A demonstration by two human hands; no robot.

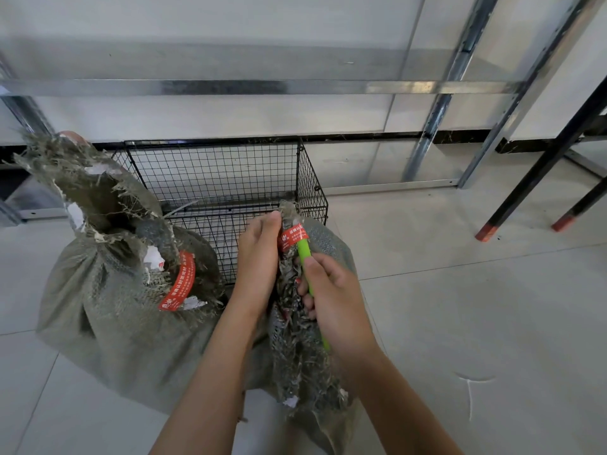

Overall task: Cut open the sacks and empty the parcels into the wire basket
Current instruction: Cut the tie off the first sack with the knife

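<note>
Floor first: pale grey tiles, smooth and matt with thin grout lines, run back to a white panelled wall braced by shiny galvanised rails. Our landmark is the wire basket, a black square-mesh box standing at the foot of that wall.

Right of the basket and well apart stand slanting black legs with red feet.

Now the 2 sacks. Left of the basket, covering its front left corner, sits the big sack. It is grey-green woven plastic, coarse and bulging. Its frayed neck stands tall and tilts away from the basket, banded with red printed tape and flecked with white label scraps.

Just in front of the basket is the second sack, same weave. Its mouth is gathered into a ragged, stringy bunch that rises to the basket's front rim, with a red band near the top.

The left hand is closed on that bunch, fingers running up it.

The right hand is clenched round the cutter, a slim bar of bright green plastic. Its long axis runs from the person's side up toward the basket, leaning slightly left. The front end points at the basket and lies against the red band. The blade is too small to make out.
</note>
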